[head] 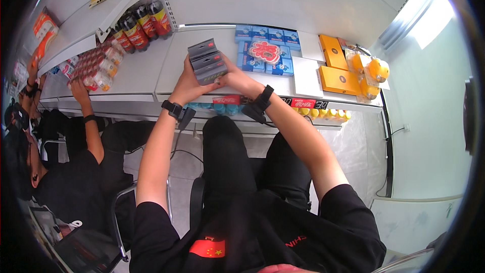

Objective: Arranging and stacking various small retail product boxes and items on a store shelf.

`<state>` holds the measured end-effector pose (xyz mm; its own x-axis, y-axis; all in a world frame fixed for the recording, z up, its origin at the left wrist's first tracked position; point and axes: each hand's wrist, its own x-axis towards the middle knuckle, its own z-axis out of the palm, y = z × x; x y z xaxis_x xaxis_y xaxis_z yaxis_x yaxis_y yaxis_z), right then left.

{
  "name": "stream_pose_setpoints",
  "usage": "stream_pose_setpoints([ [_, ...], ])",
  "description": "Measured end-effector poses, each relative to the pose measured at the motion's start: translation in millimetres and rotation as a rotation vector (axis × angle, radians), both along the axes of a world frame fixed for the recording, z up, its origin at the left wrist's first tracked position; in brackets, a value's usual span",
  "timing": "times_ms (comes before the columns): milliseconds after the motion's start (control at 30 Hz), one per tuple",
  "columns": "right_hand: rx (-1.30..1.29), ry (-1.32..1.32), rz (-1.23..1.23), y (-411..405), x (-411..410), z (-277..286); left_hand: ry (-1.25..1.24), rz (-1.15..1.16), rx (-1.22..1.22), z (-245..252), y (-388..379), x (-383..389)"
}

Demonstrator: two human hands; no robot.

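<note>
Both of my hands hold a small stack of dark grey boxes with hang tabs [208,64] above the white shelf [166,72]. My left hand [187,81] grips the stack's left side, its thumb at the lower edge. My right hand [235,77] closes on the right side and lower corner. Right of the stack, blue boxes [252,62] stand in rows on the shelf, with a red and white flower-shaped item [265,52] lying on top. Both wrists wear black bands with small devices.
Further right are white boxes [306,76], orange boxes [339,79] and yellow duck-like toys [379,69]. Dark soda bottles [132,32] and shrink-wrapped small bottles [100,66] stand left. A co-worker's hand [80,93] touches the wrapped bottles. Cables hang below the shelf edge.
</note>
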<state>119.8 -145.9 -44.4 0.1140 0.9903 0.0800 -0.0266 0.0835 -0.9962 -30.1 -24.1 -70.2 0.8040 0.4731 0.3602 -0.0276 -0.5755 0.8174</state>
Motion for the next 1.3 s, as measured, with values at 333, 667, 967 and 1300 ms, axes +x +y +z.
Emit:
stream_pose_setpoints([
  [333, 0.125, -1.210, -0.415, -31, 75, 56, -0.137, 0.017, -0.309, 7, 15, -12],
  [667, -0.456, -1.269, -0.159, -29, 124, 61, -0.767, -0.021, -1.336, -13, 67, -44],
  [967, -0.337, -1.336, -0.179, -31, 129, 56, -0.793, 0.031, -1.467, 8, 56, -39],
  [1300, -0.005, -1.140, -0.219, -45, 103, 57, -0.542, 0.019, -1.291, 8, 65, -34],
])
